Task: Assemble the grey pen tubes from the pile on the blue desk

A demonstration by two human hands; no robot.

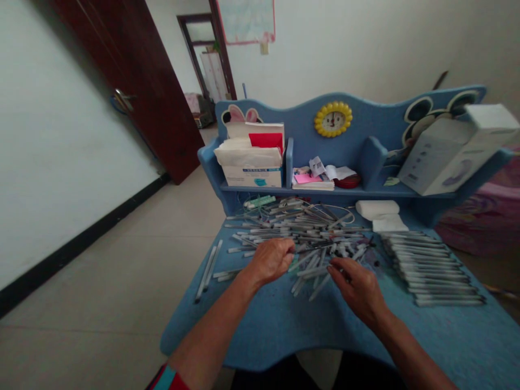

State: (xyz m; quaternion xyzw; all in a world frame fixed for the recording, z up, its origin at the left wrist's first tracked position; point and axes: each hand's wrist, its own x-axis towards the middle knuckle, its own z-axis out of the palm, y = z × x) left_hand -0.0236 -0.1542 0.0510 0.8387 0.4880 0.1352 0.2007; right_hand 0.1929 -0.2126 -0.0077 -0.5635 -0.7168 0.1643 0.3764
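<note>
The blue table (276, 325) carries a pen heap (309, 234) at twelve o'clock, a paper roll (377, 208) at one, a neat pen row (434, 268) at three, and two parallel pens (206, 273) at nine.

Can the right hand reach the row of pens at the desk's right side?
Probably yes: the right hand is close to the row of pens, with mostly bare desk between and nothing tall blocking.
</note>
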